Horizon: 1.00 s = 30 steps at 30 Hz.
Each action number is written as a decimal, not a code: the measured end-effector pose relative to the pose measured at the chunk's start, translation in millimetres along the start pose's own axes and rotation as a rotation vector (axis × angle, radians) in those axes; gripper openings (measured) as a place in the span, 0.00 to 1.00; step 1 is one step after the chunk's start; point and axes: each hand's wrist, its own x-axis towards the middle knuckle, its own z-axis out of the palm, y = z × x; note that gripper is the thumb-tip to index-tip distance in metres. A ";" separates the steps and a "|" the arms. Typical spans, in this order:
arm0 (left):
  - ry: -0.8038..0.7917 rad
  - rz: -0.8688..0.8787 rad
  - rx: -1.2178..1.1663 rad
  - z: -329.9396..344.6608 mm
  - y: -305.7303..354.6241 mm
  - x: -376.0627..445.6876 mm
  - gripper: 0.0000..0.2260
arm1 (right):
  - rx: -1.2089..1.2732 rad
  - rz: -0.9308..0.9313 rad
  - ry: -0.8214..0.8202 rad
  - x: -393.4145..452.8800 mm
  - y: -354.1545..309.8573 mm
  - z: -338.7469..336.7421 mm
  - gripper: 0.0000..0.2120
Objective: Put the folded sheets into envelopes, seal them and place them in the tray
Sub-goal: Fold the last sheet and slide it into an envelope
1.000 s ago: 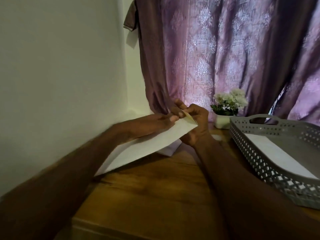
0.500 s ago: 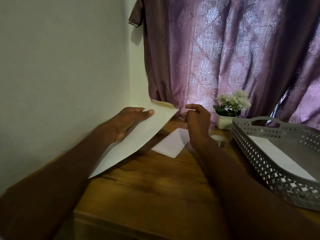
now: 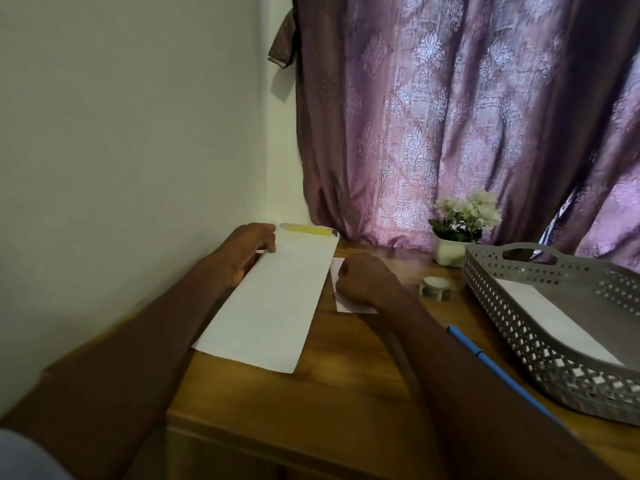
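My left hand (image 3: 247, 252) holds a long white envelope (image 3: 277, 303) by its left edge near the top; the flap end with a yellow strip points away from me. To its right my right hand (image 3: 363, 280) lies with curled fingers on a folded white sheet (image 3: 349, 308) on the wooden table, covering most of it. I cannot tell whether the fingers pinch the sheet. A grey perforated tray (image 3: 512, 327) at the right holds one white envelope (image 3: 550, 317).
A small roll of tape (image 3: 434, 288) sits between my right hand and the tray. A blue pen (image 3: 498, 372) lies beside my right forearm. A white pot of flowers (image 3: 457, 230) stands by the purple curtain. A wall runs along the left.
My right hand has let go of the envelope's flap end and dropped onto the folded sheet. My left hand has lowered the envelope toward the table, flap open.
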 end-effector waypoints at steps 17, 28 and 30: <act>0.010 0.092 -0.035 -3.8 -12.7 12.8 0.14 | 0.102 0.186 0.089 7.0 3.9 2.5 0.58; 0.012 0.037 -0.028 -5.2 -14.9 10.4 0.24 | 0.365 0.252 0.098 10.4 10.9 -6.0 0.43; 0.013 0.039 -0.029 -5.1 -15.0 10.5 0.25 | 0.497 0.290 0.140 11.8 12.0 -7.7 0.34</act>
